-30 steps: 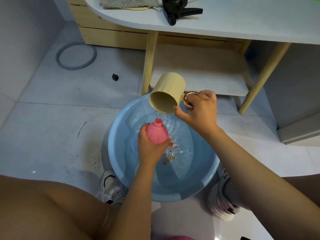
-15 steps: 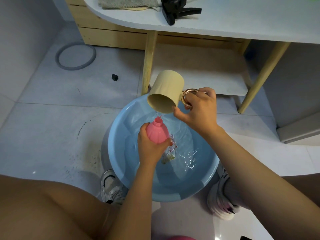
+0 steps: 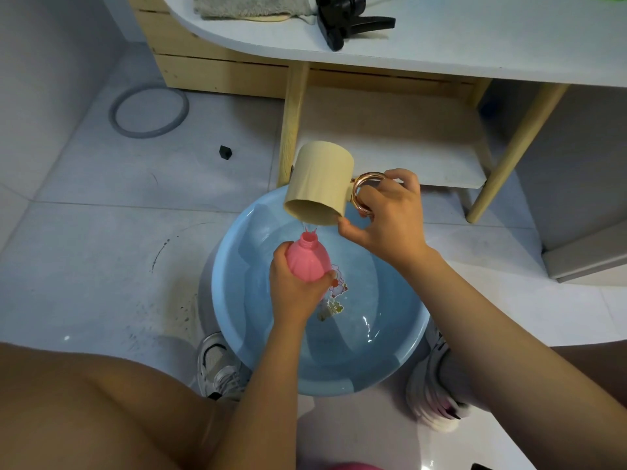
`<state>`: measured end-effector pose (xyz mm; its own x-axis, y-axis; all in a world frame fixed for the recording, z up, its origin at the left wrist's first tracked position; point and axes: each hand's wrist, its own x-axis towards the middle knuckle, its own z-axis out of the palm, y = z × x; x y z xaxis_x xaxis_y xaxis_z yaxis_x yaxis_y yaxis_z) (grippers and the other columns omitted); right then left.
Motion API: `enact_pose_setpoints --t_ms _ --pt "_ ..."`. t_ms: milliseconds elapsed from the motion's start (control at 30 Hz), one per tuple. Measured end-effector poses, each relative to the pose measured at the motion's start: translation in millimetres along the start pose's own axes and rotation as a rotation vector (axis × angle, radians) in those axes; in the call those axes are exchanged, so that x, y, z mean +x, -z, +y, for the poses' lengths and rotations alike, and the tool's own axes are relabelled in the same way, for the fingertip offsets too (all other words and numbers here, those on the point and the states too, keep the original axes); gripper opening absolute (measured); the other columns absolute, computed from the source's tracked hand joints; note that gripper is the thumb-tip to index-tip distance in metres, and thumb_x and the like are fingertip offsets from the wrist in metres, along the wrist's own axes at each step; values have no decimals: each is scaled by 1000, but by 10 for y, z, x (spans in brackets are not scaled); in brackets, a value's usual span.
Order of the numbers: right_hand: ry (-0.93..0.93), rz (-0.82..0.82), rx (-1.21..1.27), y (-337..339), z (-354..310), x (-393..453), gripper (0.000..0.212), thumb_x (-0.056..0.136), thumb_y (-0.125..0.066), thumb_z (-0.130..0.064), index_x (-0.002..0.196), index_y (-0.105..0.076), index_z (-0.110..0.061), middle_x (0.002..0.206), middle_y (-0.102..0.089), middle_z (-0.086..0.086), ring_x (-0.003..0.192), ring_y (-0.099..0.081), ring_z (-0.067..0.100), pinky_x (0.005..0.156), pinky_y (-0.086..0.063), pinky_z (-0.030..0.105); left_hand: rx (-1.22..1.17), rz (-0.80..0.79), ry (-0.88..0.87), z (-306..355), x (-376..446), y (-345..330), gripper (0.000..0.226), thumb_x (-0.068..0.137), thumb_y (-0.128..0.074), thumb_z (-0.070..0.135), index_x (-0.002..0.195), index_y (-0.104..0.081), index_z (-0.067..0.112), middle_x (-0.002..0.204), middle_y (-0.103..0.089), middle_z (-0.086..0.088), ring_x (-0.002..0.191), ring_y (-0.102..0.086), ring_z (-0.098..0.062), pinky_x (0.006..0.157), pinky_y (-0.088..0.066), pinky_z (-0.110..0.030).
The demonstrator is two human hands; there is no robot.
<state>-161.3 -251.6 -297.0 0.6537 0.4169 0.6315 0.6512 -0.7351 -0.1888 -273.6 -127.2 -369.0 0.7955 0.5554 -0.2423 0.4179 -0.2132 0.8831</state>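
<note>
My left hand [image 3: 294, 289] grips a pink plastic bottle [image 3: 308, 259] upright over a blue basin [image 3: 234, 320] that holds water. Its open neck points up. My right hand [image 3: 386, 218] holds a cream mug [image 3: 320, 184] by its copper ring handle [image 3: 364, 195]. The mug is tipped steeply, mouth down toward the bottle neck. A thin trickle of water falls from the mug's rim onto the bottle's opening.
The basin sits on a grey tiled floor between my two shoes [image 3: 219, 364]. Behind it stands a wooden-legged table [image 3: 441, 39] with a low shelf, a grey towel [image 3: 251, 6] and a black spray head [image 3: 346, 23]. A grey ring [image 3: 149, 111] and a small black cap [image 3: 225, 152] lie on the floor.
The mug has tipped further, its base rising. The stream from it has thinned to a trickle and the ripples in the basin have calmed. The bottle has stayed in place.
</note>
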Motion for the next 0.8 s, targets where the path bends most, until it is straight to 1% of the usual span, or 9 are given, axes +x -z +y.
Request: enact_pose_setpoints --t_ms 100,200,367,467,533,633,667,733,800 --pt "23 11 3 14 2 11 40 72 -61 -47 60 -55 -10 58 -60 2 65 -59 21 94 -32 33 -6 4 5 -3 -2 0 91 56 -90 32 130 -38 31 128 -46 8 112 -48 -17 86 -53 -37" --pt "20 5 4 15 6 9 40 73 -61 -47 60 -55 -10 58 -59 1 62 -57 20 93 -33 33 0 7 6 -1 -1 -2 90 57 -90 32 131 -37 31 129 -46 7 112 -48 -17 84 -53 -35" --pt "-49 -35 20 -22 44 -44 42 72 -60 -49 56 -51 -11 51 -51 -1 52 -47 19 90 -33 30 -18 16 16 -13 -5 -5 90 56 -90 30 130 -38 32 127 -47 7 110 -49 -16 80 -52 -31" --pt "-146 -106 35 -57 51 -87 44 73 -56 -53 55 -43 -15 49 -43 -5 53 -38 17 84 -29 28 -35 26 32 -38 6 5 89 56 -90 27 129 -38 32 126 -46 7 108 -49 -16 78 -50 -29" --pt "-258 -268 -7 -74 67 -103 47 76 -51 -58 57 -41 -16 50 -41 -5 56 -41 21 81 -26 28 -50 42 28 -53 9 11 87 56 -90 24 126 -39 33 123 -46 9 106 -50 -15 76 -49 -26" --pt "-460 -707 -147 -105 112 -190 47 88 -45 -56 66 -49 -15 53 -44 -3 64 -48 23 86 -26 31 -75 61 53 -85 11 14 86 55 -90 21 124 -40 31 118 -45 11 102 -50 -13 70 -43 -19" --pt "-483 -809 -200 -134 128 -254 45 90 -41 -54 67 -50 -16 54 -44 -4 66 -49 22 86 -27 32 -84 65 62 -99 7 13 86 54 -90 20 124 -41 30 117 -46 10 102 -51 -14 70 -44 -19" --pt "-488 -923 -302 -198 140 -405 43 93 -35 -46 63 -48 -18 56 -46 -3 68 -49 22 86 -27 33 -93 82 68 -138 8 15 86 53 -91 20 123 -42 29 117 -46 10 103 -53 -16 72 -46 -23" --pt "-420 -1043 -383 -276 137 -591 36 94 -32 -33 68 -51 -18 63 -54 -1 73 -50 22 86 -27 33 -82 93 79 -160 10 33 89 51 -92 22 124 -42 30 117 -45 11 104 -51 -15 75 -45 -25"
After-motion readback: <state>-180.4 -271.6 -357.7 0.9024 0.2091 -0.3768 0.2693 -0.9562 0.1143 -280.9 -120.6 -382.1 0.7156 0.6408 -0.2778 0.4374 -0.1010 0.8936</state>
